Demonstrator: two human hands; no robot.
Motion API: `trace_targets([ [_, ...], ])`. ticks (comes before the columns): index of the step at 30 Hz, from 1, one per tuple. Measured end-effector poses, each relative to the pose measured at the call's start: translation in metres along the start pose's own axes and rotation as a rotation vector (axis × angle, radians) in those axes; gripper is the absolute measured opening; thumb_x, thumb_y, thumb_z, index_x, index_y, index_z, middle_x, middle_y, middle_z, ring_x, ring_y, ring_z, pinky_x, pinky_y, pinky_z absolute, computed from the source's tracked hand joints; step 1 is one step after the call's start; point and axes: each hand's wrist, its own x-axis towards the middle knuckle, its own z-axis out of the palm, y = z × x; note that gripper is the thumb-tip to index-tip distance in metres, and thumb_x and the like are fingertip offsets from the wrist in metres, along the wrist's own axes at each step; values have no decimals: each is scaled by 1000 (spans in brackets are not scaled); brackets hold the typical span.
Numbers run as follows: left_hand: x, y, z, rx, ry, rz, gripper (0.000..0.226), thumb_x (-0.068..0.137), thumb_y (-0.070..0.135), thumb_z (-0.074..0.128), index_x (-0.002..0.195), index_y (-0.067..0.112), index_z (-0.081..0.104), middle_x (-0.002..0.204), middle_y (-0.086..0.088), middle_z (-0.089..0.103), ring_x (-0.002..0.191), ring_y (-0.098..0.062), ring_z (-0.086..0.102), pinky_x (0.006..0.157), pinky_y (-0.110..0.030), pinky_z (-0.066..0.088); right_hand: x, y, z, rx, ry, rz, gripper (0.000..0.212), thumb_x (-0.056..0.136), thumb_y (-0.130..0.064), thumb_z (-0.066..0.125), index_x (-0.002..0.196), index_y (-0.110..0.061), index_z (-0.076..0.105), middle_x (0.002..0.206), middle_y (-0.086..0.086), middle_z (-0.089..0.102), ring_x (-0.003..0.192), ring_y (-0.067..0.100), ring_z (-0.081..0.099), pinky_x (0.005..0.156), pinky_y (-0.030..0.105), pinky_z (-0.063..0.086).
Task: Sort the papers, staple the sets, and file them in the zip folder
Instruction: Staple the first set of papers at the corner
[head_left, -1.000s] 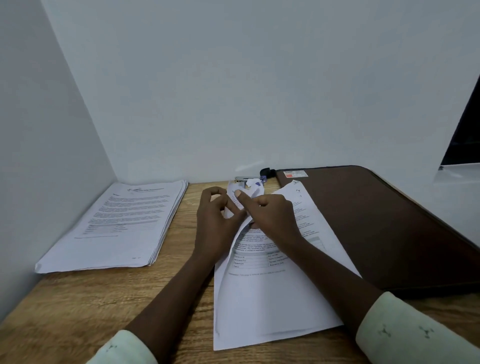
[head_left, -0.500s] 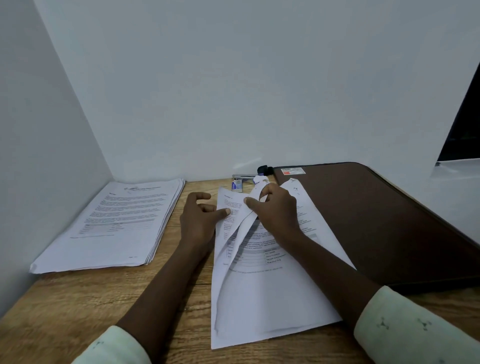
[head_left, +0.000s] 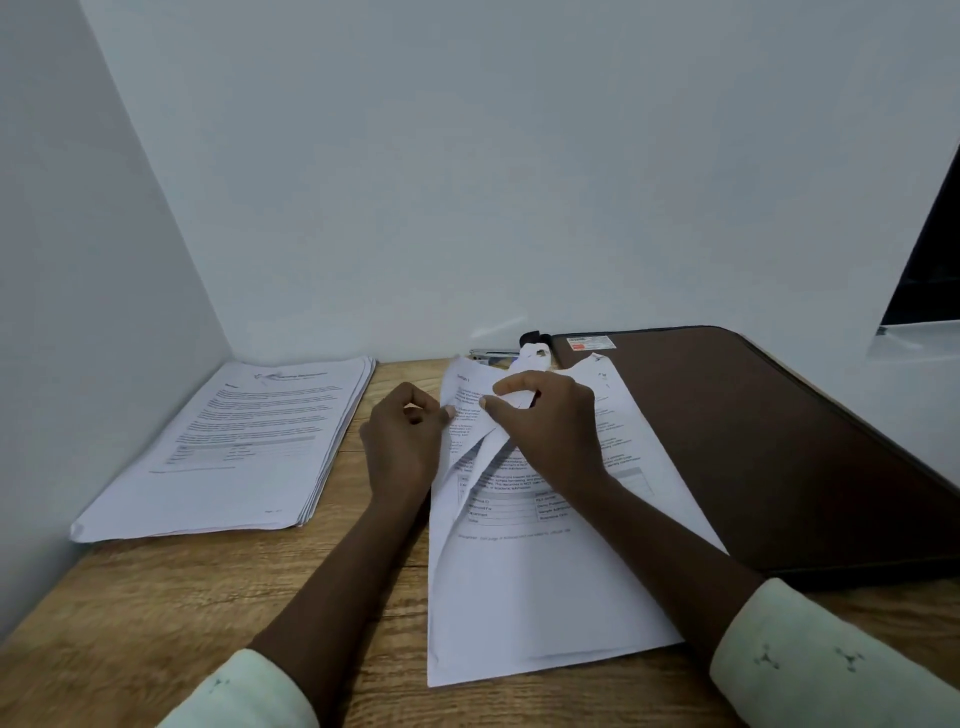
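1. Left hand (head_left: 405, 441) pinches the edge of a lifted sheet between thumb and curled fingers. Right hand (head_left: 545, 426) pinches the bent-over top corner of the same set (head_left: 545, 587).
2. Set lies on the desk (head_left: 156, 623) under both hands and runs back past the wrists. Its top sheets are fanned and peeled up at the fingertips. The corner is hidden, so I cannot tell if it is stapled.
3. Stack (head_left: 249, 441) sits well left of the left hand, squared. It looks not yet sorted.
4. Stapler (head_left: 493, 355) lies just beyond the right fingertips, partly hidden by paper. No hand is on it.
5. Folder (head_left: 753, 441) lies flat to the right of the right hand, and the set's edge overlaps it. No papers show inside.
6. Judgement: early stage, checking one set. Most of the sorting, the stapling and all the filing are left.
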Motion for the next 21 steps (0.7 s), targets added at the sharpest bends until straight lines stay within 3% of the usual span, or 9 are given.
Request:
trace_targets([
  [2, -1, 1, 0, 24, -3, 61, 20, 81, 15, 78, 70, 11, 62, 72, 6, 69, 71, -3, 64, 62, -21, 43, -1, 0, -1, -9, -4, 14, 16, 78, -19, 79, 93, -12, 78, 92, -1, 75, 70, 1, 54, 63, -1, 36],
  [4, -4, 3, 1, 48, -14, 150, 17, 84, 11, 74, 71, 15, 64, 83, 10, 71, 77, 6, 62, 65, -11, 43, -2, -2, -2, -17, 0, 6, 13, 85, -20, 73, 91, -10, 79, 90, 1, 76, 64, 1, 52, 59, 0, 35],
  [7, -9, 5, 5, 49, -64, 299, 14, 84, 16, 75, 76, 25, 69, 122, 9, 61, 104, 2, 58, 77, -6, 45, -4, -9, -2, 40, -18, 73, 36, 92, -41, 64, 89, -8, 79, 81, 2, 75, 58, 0, 54, 55, 1, 37],
  [10, -11, 6, 6, 48, -150, 324, 12, 79, 19, 80, 76, 27, 72, 137, 11, 48, 118, 4, 49, 82, -1, 39, -1, -9, -1, 57, -39, 155, 40, 86, -51, 68, 80, -12, 76, 76, -3, 71, 62, 2, 57, 58, 2, 37],
  [12, -12, 8, 4, -9, -214, 290, 8, 79, 18, 81, 79, 20, 73, 136, 14, 48, 116, 9, 52, 82, -2, 40, 1, -6, -1, 52, -42, 200, 30, 86, -40, 71, 87, -10, 72, 86, 0, 72, 73, 7, 57, 57, 8, 35],
  [14, -15, 13, 2, -107, -244, 210, 10, 83, 19, 77, 90, 18, 70, 125, 16, 57, 102, 9, 61, 76, -5, 46, 3, -3, -2, 41, -24, 227, 18, 86, -24, 72, 96, -9, 67, 95, 5, 69, 80, 12, 54, 62, 14, 35],
  [17, -11, 14, -1, -163, -179, 60, 28, 87, 23, 73, 110, 19, 58, 107, 9, 65, 85, 6, 65, 67, -9, 49, -1, -6, -6, 129, -8, 203, 33, 82, -6, 70, 108, -16, 52, 85, -3, 58, 72, 15, 55, 51, 7, 37],
  [19, -3, 9, -2, -158, -167, -65, 43, 81, 23, 80, 115, 21, 53, 104, 3, 67, 89, -6, 67, 74, -25, 55, -4, -10, -8, 175, -8, 151, 49, 81, 2, 65, 120, -20, 47, 85, -13, 54, 68, 9, 56, 49, 5, 38],
  [21, 4, 4, -2, -188, -181, -196, 47, 78, 12, 81, 114, 20, 53, 98, -9, 69, 89, -26, 70, 78, -43, 58, -4, -10, -5, 117, -13, 101, 41, 81, 2, 61, 116, -19, 58, 86, -8, 61, 73, 15, 60, 53, 7, 38],
])
